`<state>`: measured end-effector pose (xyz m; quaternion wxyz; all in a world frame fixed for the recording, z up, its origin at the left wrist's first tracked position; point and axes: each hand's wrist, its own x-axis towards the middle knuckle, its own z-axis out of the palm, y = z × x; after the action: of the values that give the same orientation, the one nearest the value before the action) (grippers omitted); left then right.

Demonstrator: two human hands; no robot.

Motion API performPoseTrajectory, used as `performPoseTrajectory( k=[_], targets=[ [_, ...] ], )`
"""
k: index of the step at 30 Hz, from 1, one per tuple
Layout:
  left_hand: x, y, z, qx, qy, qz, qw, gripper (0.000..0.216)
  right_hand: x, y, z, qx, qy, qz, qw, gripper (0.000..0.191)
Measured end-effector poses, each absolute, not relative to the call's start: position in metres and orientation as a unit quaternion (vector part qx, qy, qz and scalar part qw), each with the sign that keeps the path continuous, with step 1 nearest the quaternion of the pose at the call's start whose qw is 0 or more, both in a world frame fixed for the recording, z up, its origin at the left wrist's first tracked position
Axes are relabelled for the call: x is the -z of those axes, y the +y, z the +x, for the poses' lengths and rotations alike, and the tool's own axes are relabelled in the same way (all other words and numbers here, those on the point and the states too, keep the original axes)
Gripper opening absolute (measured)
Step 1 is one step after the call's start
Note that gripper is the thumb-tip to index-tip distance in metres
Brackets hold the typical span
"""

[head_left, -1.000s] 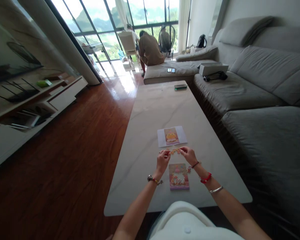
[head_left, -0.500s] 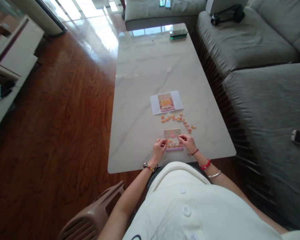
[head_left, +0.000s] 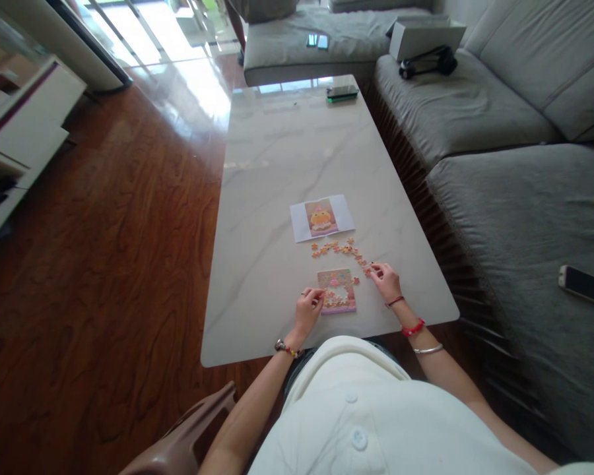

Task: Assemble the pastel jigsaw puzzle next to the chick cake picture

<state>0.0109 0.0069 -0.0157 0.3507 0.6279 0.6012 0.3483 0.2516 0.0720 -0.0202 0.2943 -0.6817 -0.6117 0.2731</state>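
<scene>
A partly assembled jigsaw puzzle (head_left: 347,305) lies near the table's front edge, with a pale gap in its middle. My left hand (head_left: 309,310) is at its left edge, thumb and fingers pressed together; what they pinch, if anything, is too small to make out. Beyond the puzzle, several loose orange and pink puzzle pieces (head_left: 334,247) form a curved row. At the right end of that row my right hand (head_left: 387,282) is closed, with a puzzle piece (head_left: 373,265) at its fingertips. A single piece (head_left: 356,281) sits against the puzzle's right edge.
A creased sheet with a printed picture (head_left: 321,218) of a yellow figure lies behind the pieces on the marble-patterned table (head_left: 257,264). A dark and green case (head_left: 342,93) is at the far end. Grey sofas (head_left: 519,218) line the right; a brown stool (head_left: 188,429) stands at lower left.
My right hand has moved right, off the puzzle to the end of the loose row. A piece now shows by the puzzle's right edge. My left hand stays at the left edge. The view has tilted up.
</scene>
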Motion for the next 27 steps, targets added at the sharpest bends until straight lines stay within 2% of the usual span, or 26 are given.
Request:
performPoseTrajectory(
  k=[4,10,17,22,27],
  targets=[
    [0.020,0.003,0.009,-0.331,0.596,0.647,0.343,0.014,0.022,0.069,0.259,-0.244,-0.632,-0.681,0.278,0.026],
    [0.018,-0.001,0.005,-0.277,0.597,0.690,0.302,0.018,0.020,0.067,0.245,-0.265,-0.673,-0.644,0.251,0.023],
    [0.017,-0.002,0.006,-0.259,0.585,0.734,0.227,0.019,0.018,0.064,0.227,-0.275,-0.749,-0.588,0.133,0.009],
    [0.016,-0.002,0.005,-0.262,0.574,0.743,0.221,0.018,0.018,0.068,0.227,-0.264,-0.748,-0.596,0.120,0.002],
    [0.015,-0.001,0.005,-0.259,0.574,0.747,0.212,0.017,0.019,0.074,0.226,-0.229,-0.737,-0.626,0.112,0.007]
  ],
)
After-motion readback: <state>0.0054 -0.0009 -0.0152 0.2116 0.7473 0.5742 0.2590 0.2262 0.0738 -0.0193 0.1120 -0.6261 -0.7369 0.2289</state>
